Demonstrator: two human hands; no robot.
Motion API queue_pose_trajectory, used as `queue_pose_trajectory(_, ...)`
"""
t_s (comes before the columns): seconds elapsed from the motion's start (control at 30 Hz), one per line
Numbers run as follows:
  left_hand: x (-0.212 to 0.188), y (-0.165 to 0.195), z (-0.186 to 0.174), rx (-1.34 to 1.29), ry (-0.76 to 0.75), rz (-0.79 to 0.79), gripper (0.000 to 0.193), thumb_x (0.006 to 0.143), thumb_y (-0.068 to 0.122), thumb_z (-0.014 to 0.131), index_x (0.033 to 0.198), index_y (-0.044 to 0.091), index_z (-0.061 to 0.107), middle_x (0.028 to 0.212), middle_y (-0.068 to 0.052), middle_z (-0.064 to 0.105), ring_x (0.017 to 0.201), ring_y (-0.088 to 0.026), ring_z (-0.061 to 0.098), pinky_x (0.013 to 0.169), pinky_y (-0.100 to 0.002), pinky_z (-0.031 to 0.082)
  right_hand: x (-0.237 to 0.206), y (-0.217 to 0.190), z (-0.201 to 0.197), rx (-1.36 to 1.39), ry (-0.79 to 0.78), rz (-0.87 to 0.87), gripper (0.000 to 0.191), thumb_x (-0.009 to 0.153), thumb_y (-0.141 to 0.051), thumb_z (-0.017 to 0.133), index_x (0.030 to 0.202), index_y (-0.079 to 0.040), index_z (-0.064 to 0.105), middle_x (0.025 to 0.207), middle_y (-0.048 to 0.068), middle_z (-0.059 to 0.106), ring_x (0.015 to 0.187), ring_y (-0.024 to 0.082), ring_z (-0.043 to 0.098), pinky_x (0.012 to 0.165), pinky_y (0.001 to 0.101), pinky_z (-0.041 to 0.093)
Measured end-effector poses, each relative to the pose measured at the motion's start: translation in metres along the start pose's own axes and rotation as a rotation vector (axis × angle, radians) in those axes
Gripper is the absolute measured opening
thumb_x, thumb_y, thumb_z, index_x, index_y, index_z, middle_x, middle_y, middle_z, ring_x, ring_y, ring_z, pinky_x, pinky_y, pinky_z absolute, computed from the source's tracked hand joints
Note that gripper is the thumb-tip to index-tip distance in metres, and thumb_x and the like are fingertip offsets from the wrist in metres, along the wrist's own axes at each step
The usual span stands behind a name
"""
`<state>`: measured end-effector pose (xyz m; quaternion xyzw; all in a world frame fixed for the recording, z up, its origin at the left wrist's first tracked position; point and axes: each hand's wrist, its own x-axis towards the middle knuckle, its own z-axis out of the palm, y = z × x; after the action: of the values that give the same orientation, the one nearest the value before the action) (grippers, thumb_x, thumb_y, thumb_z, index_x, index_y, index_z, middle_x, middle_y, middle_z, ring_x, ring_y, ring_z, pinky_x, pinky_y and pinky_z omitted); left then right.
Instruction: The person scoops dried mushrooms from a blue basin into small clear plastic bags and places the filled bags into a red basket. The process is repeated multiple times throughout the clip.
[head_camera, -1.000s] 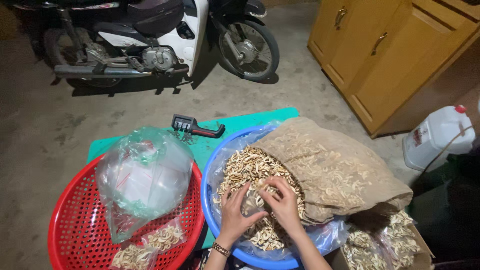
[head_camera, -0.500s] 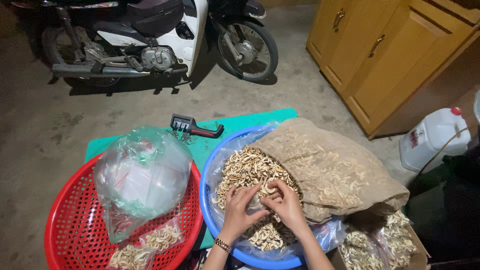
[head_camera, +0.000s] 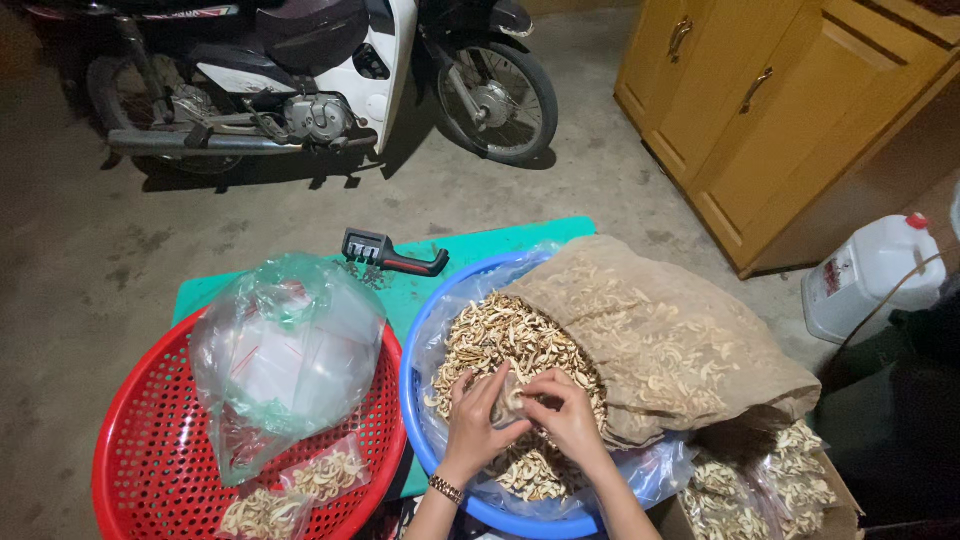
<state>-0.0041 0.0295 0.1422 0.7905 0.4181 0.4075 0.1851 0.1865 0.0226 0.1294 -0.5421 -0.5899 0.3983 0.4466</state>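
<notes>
Slices (head_camera: 510, 345) of pale dried root fill the blue basin (head_camera: 412, 395); both hands work in the pile.
Left hand (head_camera: 478, 420) and right hand (head_camera: 572, 418) meet at the pile's centre, fingers pinched together on a small clump of slices, thumbs nearly touching. A clear liner covers the basin's inside, and a brown sack (head_camera: 665, 340) lies tipped over the far right rim, its mouth spilling slices inward. The red basket (head_camera: 140, 460), touching the basin's left rim, holds a puffed clear bag (head_camera: 285, 360) and two small filled packets (head_camera: 300, 490) at its near edge. Both containers sit on a green mat (head_camera: 500, 240); a black-and-red tool (head_camera: 385, 252) lies near its far edge. More filled packets (head_camera: 770, 485) sit in a box right of the basin. Bare concrete lies open between the mat and the motorbike (head_camera: 300, 80).
</notes>
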Motion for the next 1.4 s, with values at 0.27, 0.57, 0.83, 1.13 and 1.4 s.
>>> queue_pose_trajectory(0.27,0.002,-0.001,0.001,-0.013,0.049,0.075,0.091,0.068,0.026,0.084,0.150,0.004,0.051,0.115,-0.013,0.072,0.110,-0.026,0.069,0.119,-0.051,0.031,0.000,0.027,0.009,0.198,-0.362,-0.112,0.045,0.107,-0.029,0.045,0.114,0.004,0.075,0.160,0.012,0.037,0.144,0.027,0.040,0.114,0.0385,0.033)
queue_pose_trajectory(0.57,-0.001,-0.009,-0.015,-0.042,0.145,-0.132,0.105,0.065,0.044,0.094,0.150,0.003,0.048,0.114,-0.012,0.071,0.115,-0.031,0.059,0.109,-0.046,0.039,0.004,-0.013,-0.018,-0.353,-0.054,-0.003,0.038,0.087,-0.027,0.074,0.119,-0.006,0.072,0.130,0.012,0.066,0.123,0.028,0.063,0.105,0.0390,0.050)
queue_pose_trajectory(0.83,-0.008,-0.014,-0.019,0.004,0.176,-0.107,0.110,0.065,0.040,0.093,0.154,0.003,0.039,0.135,-0.015,0.062,0.120,-0.032,0.056,0.109,-0.048,0.036,-0.024,-0.005,0.023,-0.749,-0.088,-0.069,0.063,0.066,-0.010,0.083,0.128,-0.010,0.068,0.138,0.016,0.053,0.124,0.038,0.055,0.089,0.0442,0.053)
queue_pose_trajectory(1.13,-0.010,-0.011,-0.011,0.054,0.168,-0.116,0.096,0.066,0.034,0.091,0.149,0.010,0.048,0.139,-0.013,0.064,0.125,-0.031,0.057,0.116,-0.049,0.030,0.001,0.000,-0.018,0.005,0.091,0.080,0.028,0.078,-0.007,0.082,0.105,-0.001,0.076,0.101,0.007,0.076,0.090,0.017,0.071,0.078,0.0333,0.055)
queue_pose_trajectory(1.4,-0.002,0.005,0.007,0.033,0.101,-0.097,0.096,0.068,0.037,0.091,0.149,0.010,0.048,0.126,-0.012,0.067,0.119,-0.028,0.061,0.116,-0.051,0.027,0.008,-0.056,0.004,0.334,0.284,-0.058,0.026,0.079,-0.002,0.080,0.102,0.003,0.070,0.107,0.006,0.069,0.101,0.013,0.064,0.084,0.0289,0.053)
